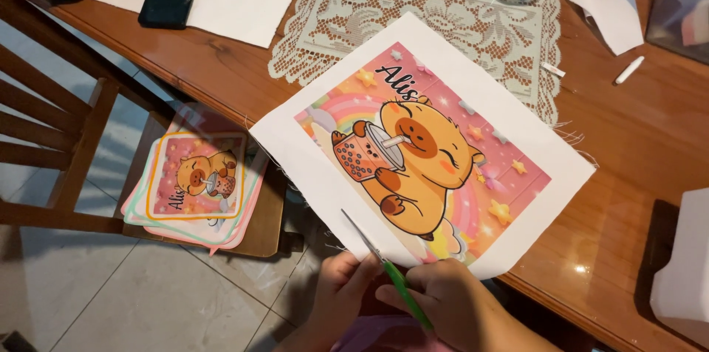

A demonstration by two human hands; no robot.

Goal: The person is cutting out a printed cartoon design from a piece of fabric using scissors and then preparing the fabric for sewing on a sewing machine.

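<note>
1. Left hand (336,289), lower centre of the frame, pinches the white edge of the printed fabric sheet (422,147), which lies mid-frame.
2. Right hand (450,300) beside it has fingers closed round green-handled scissors (384,267), blades on the margin.
3. Best kept taut, with short snips outside the picture.

A home craft corner: wooden dining table (221,56), lace doily (443,5), wooden chair (66,138), tiled floor (148,300).
</note>
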